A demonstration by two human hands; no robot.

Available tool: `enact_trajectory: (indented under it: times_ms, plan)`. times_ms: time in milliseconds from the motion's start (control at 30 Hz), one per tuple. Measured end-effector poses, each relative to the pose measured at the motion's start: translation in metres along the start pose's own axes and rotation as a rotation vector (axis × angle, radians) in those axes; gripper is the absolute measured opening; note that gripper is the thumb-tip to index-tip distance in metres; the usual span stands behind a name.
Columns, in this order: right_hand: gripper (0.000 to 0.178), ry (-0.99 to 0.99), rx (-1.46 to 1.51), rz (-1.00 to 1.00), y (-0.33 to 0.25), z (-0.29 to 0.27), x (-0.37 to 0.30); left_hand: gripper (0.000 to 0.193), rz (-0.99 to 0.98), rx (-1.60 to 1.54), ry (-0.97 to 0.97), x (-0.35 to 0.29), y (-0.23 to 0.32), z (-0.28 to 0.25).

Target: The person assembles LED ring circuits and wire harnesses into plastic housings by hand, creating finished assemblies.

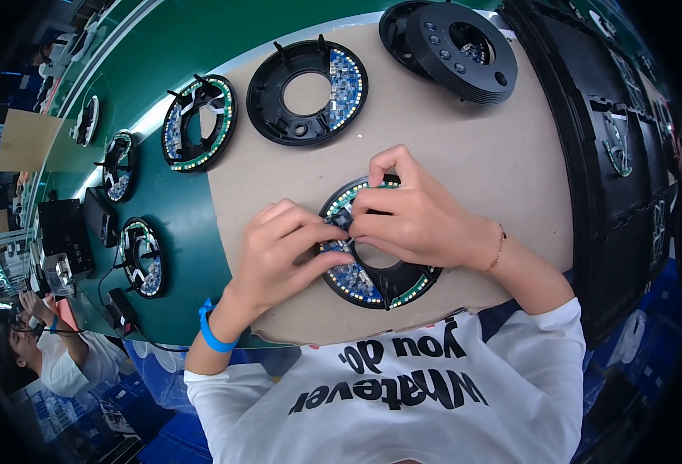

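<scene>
A black ring-shaped housing (373, 293) lies on the brown cardboard sheet (465, 147) in front of me. It carries a blue circuit board (354, 280) and green LED strips along its rim. Over its left part, my left hand (283, 246) has thumb and forefinger drawn close together at the inner edge. My right hand (422, 216) comes in from the right, fingers pinched at the same spot. A small pale piece shows between the fingertips, too covered to name. Both hands touch the ring's area and hide much of its upper half.
Beyond lie a half-populated ring housing (259, 100), another LED ring (229, 124) and a thick black ribbed ring cover (465, 58). More ring assemblies (151, 267) stand on the green table (190, 263) at left. Black trays (627, 224) line the right. A co-worker (66, 348) sits at far left.
</scene>
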State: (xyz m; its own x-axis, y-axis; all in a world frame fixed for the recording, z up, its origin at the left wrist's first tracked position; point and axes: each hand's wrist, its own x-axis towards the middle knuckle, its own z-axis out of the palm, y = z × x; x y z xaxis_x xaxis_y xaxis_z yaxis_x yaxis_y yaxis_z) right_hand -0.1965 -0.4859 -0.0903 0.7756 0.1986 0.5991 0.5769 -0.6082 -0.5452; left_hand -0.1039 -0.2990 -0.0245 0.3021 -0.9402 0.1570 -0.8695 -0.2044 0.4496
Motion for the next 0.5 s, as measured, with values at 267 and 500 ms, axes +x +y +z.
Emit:
enact_trajectory:
  times_ms: [267, 500]
  plan:
    - [0.013, 0.066, -0.061, 0.010, -0.005, 0.000, 0.003, 0.014, -0.180, -0.129, 0.056, -0.001, 0.007, 0.011]
    - [0.011, 0.164, -0.168, -0.087, -0.009, 0.004, 0.004, 0.013, -0.232, -0.246, 0.056, -0.004, 0.002, 0.007]
